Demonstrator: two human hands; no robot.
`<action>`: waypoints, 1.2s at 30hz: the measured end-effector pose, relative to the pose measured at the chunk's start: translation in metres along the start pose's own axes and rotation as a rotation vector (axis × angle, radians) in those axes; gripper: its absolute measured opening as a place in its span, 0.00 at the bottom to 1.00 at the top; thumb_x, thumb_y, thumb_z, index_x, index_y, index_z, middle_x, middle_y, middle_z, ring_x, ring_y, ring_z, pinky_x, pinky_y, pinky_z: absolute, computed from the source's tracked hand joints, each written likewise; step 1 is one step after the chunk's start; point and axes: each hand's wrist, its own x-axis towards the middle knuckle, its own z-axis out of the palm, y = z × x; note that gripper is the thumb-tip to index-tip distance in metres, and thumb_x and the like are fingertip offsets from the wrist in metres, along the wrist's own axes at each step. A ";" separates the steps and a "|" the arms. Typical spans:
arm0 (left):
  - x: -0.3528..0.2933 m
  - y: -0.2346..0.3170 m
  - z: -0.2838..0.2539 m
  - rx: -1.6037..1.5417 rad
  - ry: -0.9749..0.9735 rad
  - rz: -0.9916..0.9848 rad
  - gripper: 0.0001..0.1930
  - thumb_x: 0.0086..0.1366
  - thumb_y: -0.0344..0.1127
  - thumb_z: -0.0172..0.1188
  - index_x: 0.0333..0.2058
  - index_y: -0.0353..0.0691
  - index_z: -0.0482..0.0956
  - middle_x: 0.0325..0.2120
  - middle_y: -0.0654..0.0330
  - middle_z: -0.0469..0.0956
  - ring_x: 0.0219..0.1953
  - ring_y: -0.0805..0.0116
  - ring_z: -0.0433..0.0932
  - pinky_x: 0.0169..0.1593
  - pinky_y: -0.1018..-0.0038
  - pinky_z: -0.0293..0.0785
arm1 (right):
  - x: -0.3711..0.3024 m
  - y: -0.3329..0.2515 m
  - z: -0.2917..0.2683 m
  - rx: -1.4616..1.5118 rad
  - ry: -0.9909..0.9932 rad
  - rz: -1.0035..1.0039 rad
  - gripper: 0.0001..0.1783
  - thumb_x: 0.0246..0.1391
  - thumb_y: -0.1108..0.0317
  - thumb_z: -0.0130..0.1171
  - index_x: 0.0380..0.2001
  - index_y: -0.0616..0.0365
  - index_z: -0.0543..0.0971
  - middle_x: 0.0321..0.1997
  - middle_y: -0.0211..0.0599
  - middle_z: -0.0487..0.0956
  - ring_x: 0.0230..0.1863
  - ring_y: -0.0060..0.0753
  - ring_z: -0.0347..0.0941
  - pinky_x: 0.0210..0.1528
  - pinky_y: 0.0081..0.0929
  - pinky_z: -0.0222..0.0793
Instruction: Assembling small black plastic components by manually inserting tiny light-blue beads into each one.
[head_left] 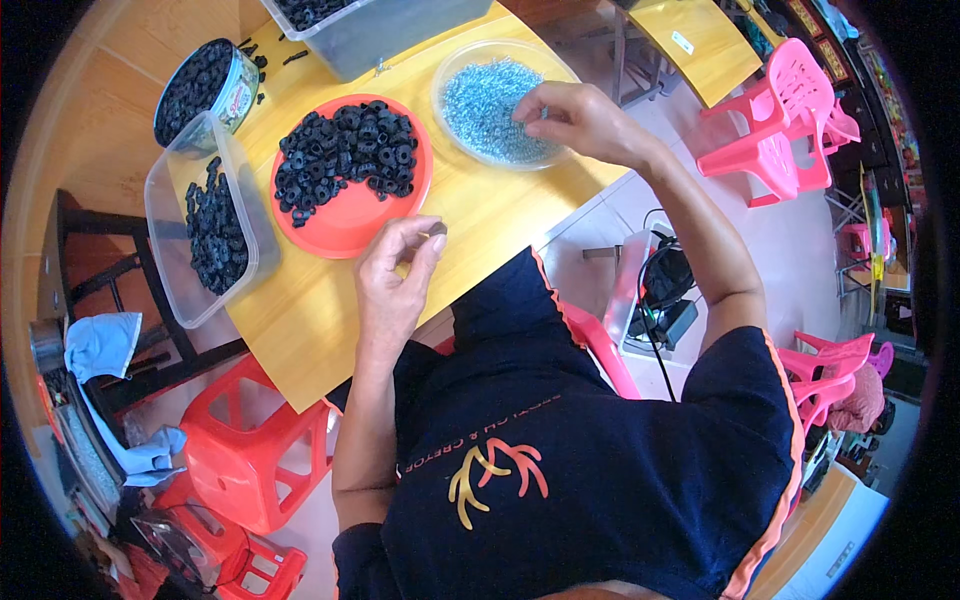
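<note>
My left hand (393,275) is raised over the table's near edge, thumb and forefinger pinched on a small dark round part (437,229). To its upper left lies a red plate (335,235) with many small black ring-like parts (345,150) heaped on it. My right hand (580,118) reaches over a clear round bowl (437,95) full of tiny shiny bluish pieces (490,105). Its fingertips are drawn together at the heap; whatever they hold is too small to make out.
Left of the plate stands a clear plastic box (165,240) with black parts. Behind it are a round tub (240,95) of black parts and a large grey bin (360,40). Red stools (235,450) stand at left, pink chairs (760,150) at right.
</note>
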 end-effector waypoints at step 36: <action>0.018 0.008 0.017 -0.140 -0.123 -0.094 0.08 0.63 0.26 0.59 0.40 0.33 0.77 0.31 0.63 0.79 0.31 0.79 0.76 0.36 0.81 0.72 | -0.001 0.030 0.006 0.157 0.307 0.166 0.11 0.56 0.71 0.59 0.43 0.60 0.80 0.40 0.30 0.80 0.37 0.21 0.74 0.41 0.22 0.71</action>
